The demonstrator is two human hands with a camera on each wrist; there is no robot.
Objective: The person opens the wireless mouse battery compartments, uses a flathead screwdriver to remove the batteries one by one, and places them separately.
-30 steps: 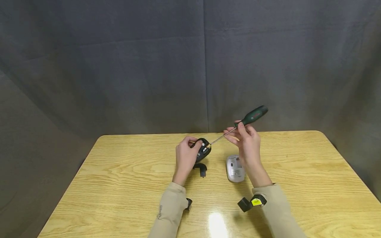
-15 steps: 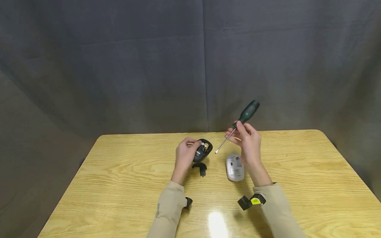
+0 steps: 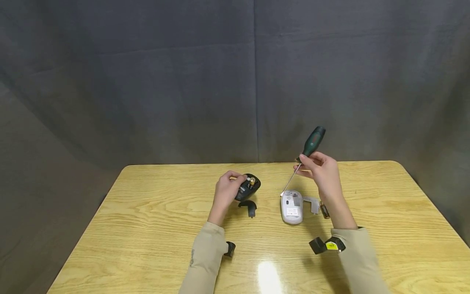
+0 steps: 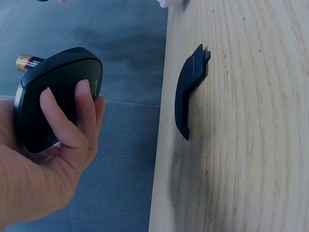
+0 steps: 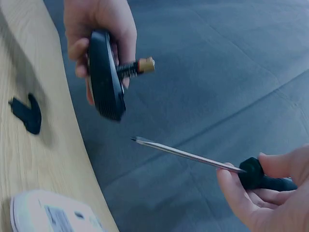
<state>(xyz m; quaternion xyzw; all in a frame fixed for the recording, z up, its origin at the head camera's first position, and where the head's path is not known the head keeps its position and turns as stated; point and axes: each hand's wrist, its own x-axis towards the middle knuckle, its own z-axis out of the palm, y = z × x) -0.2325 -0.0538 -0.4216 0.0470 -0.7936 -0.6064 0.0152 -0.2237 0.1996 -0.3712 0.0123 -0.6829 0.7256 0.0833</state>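
My left hand (image 3: pixel 227 188) grips a black computer mouse (image 4: pixel 58 96), its underside facing up in the head view. A battery (image 5: pixel 137 68) sticks out of the mouse's open compartment, one end raised. In my right hand (image 3: pixel 323 173) is a flat-blade screwdriver (image 3: pixel 314 141), pinched where its green handle meets the shaft. The screwdriver tip (image 5: pixel 136 139) points down and left, apart from the black mouse. Below the black mouse on the table lies its black battery cover (image 3: pixel 249 206). A white mouse (image 3: pixel 292 208) rests underside up near the screwdriver tip, its compartment open.
To the right of the white mouse lie a pale battery cover (image 3: pixel 313 204) and a loose battery (image 3: pixel 324 210), close to my right wrist. The wooden table (image 3: pixel 154 228) ends at a dark curtain (image 3: pixel 183 102) behind.
The screwdriver tip has left the black mouse's battery, and the battery now stands raised. My right hand has moved right with the screwdriver, uncovering the pale cover and loose battery.
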